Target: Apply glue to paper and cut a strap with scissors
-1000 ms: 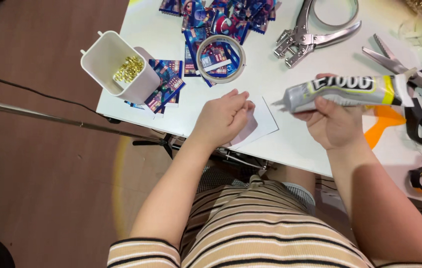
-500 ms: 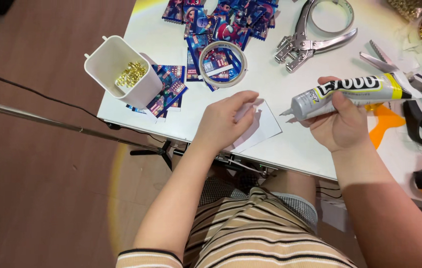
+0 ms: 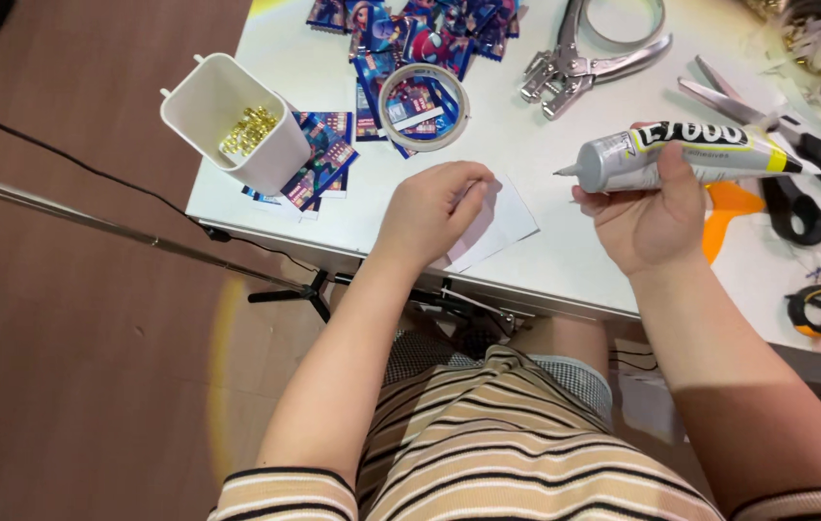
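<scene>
Your right hand has a closed grip on the grey glue tube, nozzle aimed left w/ a gap to the white card, which your left hand pins flat at the desk edge—keep that pin firm, lower the tip onto the card, squeeze lightly.
</scene>
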